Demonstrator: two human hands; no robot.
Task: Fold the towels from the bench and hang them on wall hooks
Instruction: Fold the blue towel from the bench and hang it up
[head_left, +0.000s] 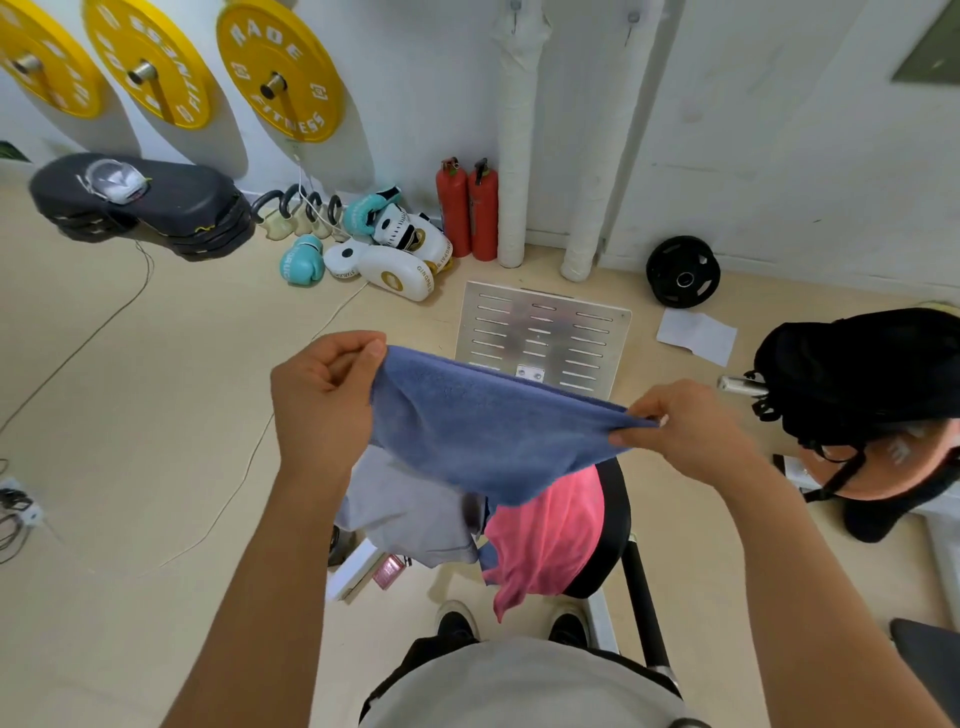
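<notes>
A blue towel (483, 431) hangs stretched between my two hands above the bench. My left hand (324, 400) pinches its left corner and my right hand (685, 431) pinches its right corner. Below it, a grey towel (410, 509) and a pink towel (545, 535) lie on the black bench (615, 519), the pink one drooping over the near edge. Two wall hooks (515, 13) (631, 23) show at the top of the white wall, above wrapped pipes.
A metal slotted plate (545, 332) stands beyond the bench. Two red fire extinguishers (467, 208), boxing gloves (384, 244) and a black weight plate (683, 270) line the wall. A black bag (857, 374) sits at right. Cables run across the floor at left.
</notes>
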